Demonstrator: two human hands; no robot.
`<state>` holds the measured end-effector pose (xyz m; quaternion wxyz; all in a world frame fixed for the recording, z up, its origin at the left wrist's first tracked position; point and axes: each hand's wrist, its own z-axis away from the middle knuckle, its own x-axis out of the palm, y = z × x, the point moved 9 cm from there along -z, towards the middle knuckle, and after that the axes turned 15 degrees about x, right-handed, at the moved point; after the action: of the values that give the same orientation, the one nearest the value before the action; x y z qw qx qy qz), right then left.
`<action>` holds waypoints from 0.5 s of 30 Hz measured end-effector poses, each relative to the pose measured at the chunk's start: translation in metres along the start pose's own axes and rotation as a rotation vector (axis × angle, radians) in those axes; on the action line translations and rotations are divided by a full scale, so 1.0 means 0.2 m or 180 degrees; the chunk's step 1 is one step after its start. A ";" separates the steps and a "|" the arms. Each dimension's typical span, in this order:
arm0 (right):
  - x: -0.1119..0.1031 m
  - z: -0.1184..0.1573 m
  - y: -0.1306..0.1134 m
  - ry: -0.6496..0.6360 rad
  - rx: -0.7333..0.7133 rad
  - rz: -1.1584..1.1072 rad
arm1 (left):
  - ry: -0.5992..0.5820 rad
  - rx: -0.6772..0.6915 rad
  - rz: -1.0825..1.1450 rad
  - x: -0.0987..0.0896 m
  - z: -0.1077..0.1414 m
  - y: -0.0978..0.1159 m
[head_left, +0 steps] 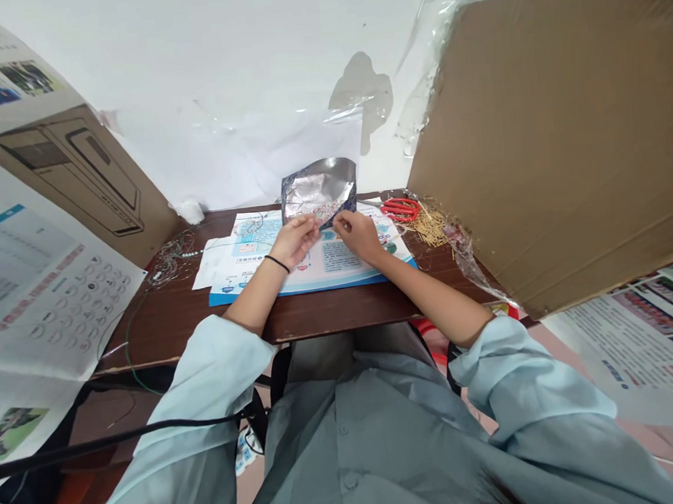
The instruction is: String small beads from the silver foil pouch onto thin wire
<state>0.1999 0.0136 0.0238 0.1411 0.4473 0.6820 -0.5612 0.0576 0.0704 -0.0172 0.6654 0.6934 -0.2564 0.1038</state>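
A silvery open pouch (318,192) with small pinkish beads inside stands at the back of the table, in front of the white wall. Just before its opening is my left hand (296,239), palm partly up, thumb and forefinger brought together on something too small to make out. Close to its right, my right hand (357,234) has its fingers curled in a pinch near the pouch's lower right edge; whatever it holds is hidden. Both hands are above a printed paper sheet (342,263) with a blue border.
Red-handled scissors (401,209) lie right of the pouch, beside a heap of thin yellowish sticks (430,226). Tangled clear thread (170,265) is on the left of the dark table (329,314). Cardboard panels (559,136) flank both sides.
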 end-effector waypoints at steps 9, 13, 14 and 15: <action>-0.01 -0.01 0.04 0.0028 0.0072 -0.0261 | -0.0503 -0.0237 -0.0356 0.03 0.01 -0.13; 0.00 -0.02 0.04 0.0031 0.0007 -0.0329 | -0.0536 -0.0301 -0.0346 0.03 0.02 -0.12; 0.00 -0.02 0.03 0.0058 -0.0048 -0.0280 | -0.0526 -0.0308 -0.0339 0.03 0.02 -0.12; 0.00 -0.02 0.02 0.0073 -0.0117 -0.0235 | -0.0513 -0.0308 -0.0335 0.03 0.02 -0.12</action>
<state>0.2048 0.0165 0.0225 0.1206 0.4255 0.7098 -0.5482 0.0745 0.0651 -0.0354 0.6798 0.6791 -0.2771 0.0002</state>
